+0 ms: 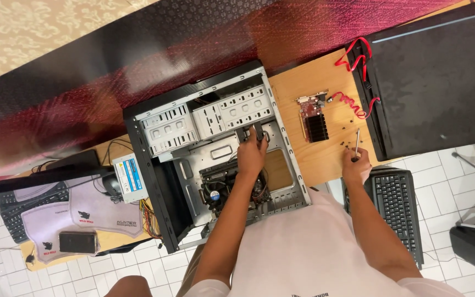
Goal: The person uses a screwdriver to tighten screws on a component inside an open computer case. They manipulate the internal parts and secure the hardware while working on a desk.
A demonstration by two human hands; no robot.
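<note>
Reaching into the open computer case (215, 154), the left hand (251, 154) pinches a small dark part just below the drive bays while the right hand (355, 165) grips a screwdriver (357, 144) right of the case, seemingly mid-fitting, needing screws next.

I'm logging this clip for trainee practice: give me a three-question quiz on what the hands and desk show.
1. True or false: the left hand reaches inside the open computer case.
2. What does the right hand hold? A) screwdriver B) phone C) mouse
3. Which thing lies on the desk between the case and the loose screws?

Key:
1. True.
2. A, a screwdriver.
3. The red expansion card with a black heatsink.
</note>
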